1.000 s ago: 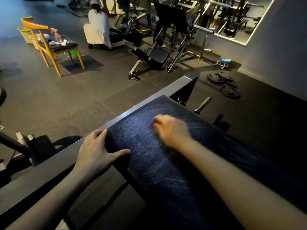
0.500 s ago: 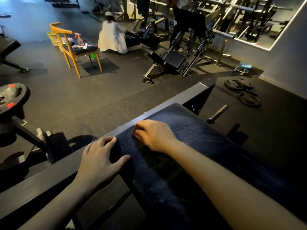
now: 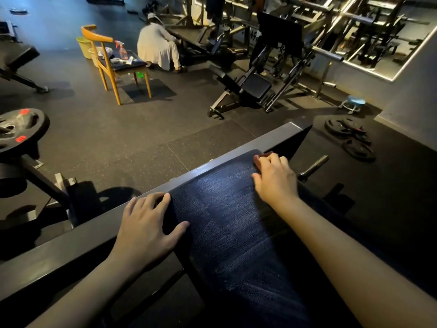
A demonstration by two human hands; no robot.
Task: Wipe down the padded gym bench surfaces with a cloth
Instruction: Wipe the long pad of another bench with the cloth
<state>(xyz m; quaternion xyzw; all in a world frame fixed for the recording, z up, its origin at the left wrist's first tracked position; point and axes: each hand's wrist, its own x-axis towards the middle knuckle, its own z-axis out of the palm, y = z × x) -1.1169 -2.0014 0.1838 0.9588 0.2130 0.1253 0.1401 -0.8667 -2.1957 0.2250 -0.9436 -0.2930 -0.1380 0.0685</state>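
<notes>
Pressing a reddish-brown cloth (image 3: 258, 161) onto the far end of the padded bench (image 3: 224, 223), our right hand (image 3: 275, 182) curls its fingers over it, so only a small corner shows past the knuckles. Our left hand (image 3: 146, 224) lies flat with fingers spread, holding nothing, across the dark metal rail (image 3: 71, 252) and the pad's left edge, thumb on the pad. We see faint pale streaks along the pad.

The bench pad (image 3: 224, 209) lies bare through its middle. At the pad's far corner the right hand (image 3: 275, 181), gripping a cloth (image 3: 259, 159), blocks passage. The left hand (image 3: 146, 223) rests flat on its left edge, along the bordering steel beam (image 3: 71, 245). A metal peg (image 3: 313, 165) juts off its right side.
</notes>
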